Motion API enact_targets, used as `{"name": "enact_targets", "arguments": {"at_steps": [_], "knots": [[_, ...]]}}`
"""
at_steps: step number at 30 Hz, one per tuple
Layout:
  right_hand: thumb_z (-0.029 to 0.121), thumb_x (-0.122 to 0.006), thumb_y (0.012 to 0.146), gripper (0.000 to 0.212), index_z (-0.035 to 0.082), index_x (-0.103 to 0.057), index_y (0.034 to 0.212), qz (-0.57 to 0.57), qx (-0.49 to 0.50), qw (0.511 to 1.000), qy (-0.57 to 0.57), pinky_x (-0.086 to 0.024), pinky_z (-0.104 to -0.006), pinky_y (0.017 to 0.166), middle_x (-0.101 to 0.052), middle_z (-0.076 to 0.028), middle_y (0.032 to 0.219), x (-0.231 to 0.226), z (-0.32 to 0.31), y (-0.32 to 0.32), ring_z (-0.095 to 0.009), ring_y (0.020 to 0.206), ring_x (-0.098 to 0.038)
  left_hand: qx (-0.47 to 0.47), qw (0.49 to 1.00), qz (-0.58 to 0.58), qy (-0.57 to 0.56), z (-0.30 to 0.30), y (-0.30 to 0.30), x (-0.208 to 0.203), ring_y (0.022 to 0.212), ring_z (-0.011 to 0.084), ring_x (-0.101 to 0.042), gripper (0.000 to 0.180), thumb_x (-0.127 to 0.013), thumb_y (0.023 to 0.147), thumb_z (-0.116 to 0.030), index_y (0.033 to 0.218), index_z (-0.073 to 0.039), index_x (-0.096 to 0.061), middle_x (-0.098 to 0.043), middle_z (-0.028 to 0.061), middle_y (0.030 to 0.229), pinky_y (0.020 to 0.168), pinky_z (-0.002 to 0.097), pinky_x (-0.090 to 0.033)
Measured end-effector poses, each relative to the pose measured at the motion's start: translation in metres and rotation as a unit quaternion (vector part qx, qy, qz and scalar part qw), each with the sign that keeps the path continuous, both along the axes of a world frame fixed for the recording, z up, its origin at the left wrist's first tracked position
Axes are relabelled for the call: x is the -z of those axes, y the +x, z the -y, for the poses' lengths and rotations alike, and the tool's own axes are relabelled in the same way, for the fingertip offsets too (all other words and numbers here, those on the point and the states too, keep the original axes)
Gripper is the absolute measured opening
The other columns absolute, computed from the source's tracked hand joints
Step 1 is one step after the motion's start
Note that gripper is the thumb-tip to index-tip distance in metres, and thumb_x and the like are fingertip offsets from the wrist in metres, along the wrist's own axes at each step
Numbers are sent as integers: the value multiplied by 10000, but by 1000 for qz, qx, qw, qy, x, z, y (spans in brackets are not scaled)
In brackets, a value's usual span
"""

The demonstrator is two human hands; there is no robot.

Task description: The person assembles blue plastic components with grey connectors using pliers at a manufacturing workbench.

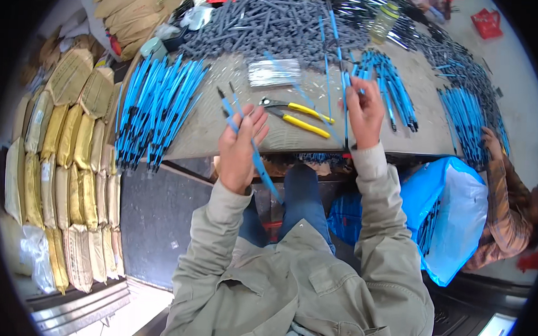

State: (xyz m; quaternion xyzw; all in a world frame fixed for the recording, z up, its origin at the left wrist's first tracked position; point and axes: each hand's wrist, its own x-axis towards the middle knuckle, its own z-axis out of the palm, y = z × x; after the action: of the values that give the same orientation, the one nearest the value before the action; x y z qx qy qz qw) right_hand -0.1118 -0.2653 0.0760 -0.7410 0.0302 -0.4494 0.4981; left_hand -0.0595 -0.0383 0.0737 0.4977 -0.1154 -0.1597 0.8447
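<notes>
Head view: the left hand is half open, fingers spread, with a few slim blue rods lying across the palm under the thumb, tilted over the counter's near edge. The right hand is narrow, thumb and forefinger drawn together at an upright rod; blur hides whether the tips truly press on it.

For clean handling, I would hold the left hand's rods in a light, even grip, since smooth, thin shafts probably slide and cross easily. The right hand would do best to pinch near a rod's middle, so that its long ends balance and clear the pliers, which lie between the hands.

Those pliers have dark metal heads and slick yellow handles. Just beyond them sits a flat stack of wire, silvery and straight. The counter is dull tan and scuffed. Blue rods with black ends fan out in a left bunch and a smaller right bunch. Behind is a heap of knobbly, matt grey pieces, with a clear bottle beside it.
</notes>
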Motion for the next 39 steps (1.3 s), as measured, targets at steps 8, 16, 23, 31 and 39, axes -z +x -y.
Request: {"name": "enact_targets", "arguments": {"at_steps": [8, 16, 23, 31, 39], "knots": [[-11, -550, 817, 179, -6, -572, 994, -31, -4, 989, -141, -466, -290, 641, -559, -109, 855, 10, -113, -34, -197, 770, -568, -47, 996, 74, 13, 2, 2, -10, 772, 163, -596, 340, -464, 933, -229, 1171, 11, -430, -612, 114, 917, 686, 266, -482], [187, -546, 857, 213, 1, -642, 895, -236, 95, 967, 5, -476, -251, 589, -632, -70, 672, 15, 51, 14, -133, 655, -616, -68, 996, 31, -54, -22, 1, -25, 445, 84, -450, 223, -494, 919, -195, 1064, -27, -465, -580, 62, 717, 396, 207, -352], [298, -629, 774, 285, 15, -648, 791, -441, 385, 773, -246, -461, -242, 537, -625, -66, 673, 28, 147, 65, -102, 595, -599, 57, 996, 20, -63, -32, -9, -27, 444, 101, -496, 219, -461, 933, -230, 1040, -39, -464, -619, 119, 780, 388, 208, -365], [284, -533, 883, 294, 4, -595, 950, -154, -68, 946, 277, -372, -198, 454, -575, -23, 723, 11, 95, 58, -75, 511, -497, 33, 999, 3, -37, -49, -6, -23, 622, 149, -622, 266, -438, 942, -242, 1100, -29, -455, -617, 207, 997, 466, 221, -435], [333, -338, 962, 359, 24, -517, 1004, -269, -394, 793, 379, -289, -195, 360, -482, -13, 635, -15, -87, -31, -55, 400, -380, -20, 995, -20, -94, -19, -5, -39, 879, 189, -611, 286, -472, 927, -214, 1146, -33, -447, -577, 160, 1108, 729, 295, -505]]}}
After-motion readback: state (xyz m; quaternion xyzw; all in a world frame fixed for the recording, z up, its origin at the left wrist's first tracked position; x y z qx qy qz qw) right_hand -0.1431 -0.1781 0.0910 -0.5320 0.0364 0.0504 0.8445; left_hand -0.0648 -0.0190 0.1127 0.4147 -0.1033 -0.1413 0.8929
